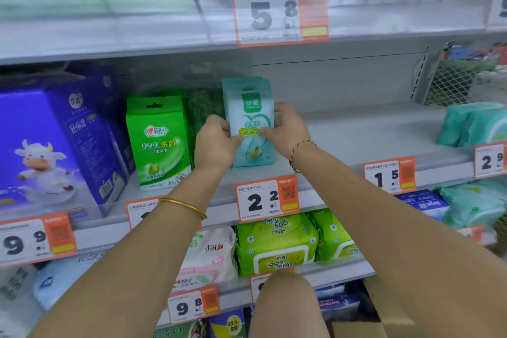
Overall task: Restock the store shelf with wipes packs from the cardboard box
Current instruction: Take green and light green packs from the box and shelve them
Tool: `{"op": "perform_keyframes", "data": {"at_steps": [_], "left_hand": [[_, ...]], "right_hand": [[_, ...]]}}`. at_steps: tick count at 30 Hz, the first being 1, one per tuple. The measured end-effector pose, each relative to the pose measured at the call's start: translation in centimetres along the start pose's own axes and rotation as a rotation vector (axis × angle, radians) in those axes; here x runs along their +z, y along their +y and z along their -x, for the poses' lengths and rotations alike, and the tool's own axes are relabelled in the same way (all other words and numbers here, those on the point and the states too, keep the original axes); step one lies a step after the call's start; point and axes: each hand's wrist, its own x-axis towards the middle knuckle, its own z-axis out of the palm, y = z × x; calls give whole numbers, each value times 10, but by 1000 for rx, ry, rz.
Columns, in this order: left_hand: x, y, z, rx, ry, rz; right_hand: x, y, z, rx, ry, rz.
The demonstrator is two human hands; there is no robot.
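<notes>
A pale teal wipes pack (pixel 251 107) stands upright on the middle shelf (pixel 356 134), above the 2.2 price tag (pixel 267 197). My left hand (pixel 215 141) grips its left edge and my right hand (pixel 288 129) grips its right edge, thumbs on the front. More teal packs seem to stand right behind it. A corner of the cardboard box (pixel 384 318) shows at the bottom right, its inside hidden.
A green wipes pack (pixel 159 143) stands just left of my left hand, with a purple box (pixel 57 145) beyond it. Teal packs (pixel 472 123) lie at the far right of the shelf. Green wipes packs (pixel 274 244) fill the shelf below. My knee (pixel 285 304) is raised near the bottom.
</notes>
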Motion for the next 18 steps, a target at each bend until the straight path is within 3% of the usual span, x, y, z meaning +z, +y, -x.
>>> {"op": "perform_keyframes", "data": {"at_steps": [12,15,18], "left_hand": [[2,2,5,0,143,-106],[0,22,33,149,234,-18],[13,45,92,327,86,162]], "right_hand": [[-1,7,-7,55,21,41],[-17,9,8,51,45,-62],[-52,20,53,-13,105,-231]]}}
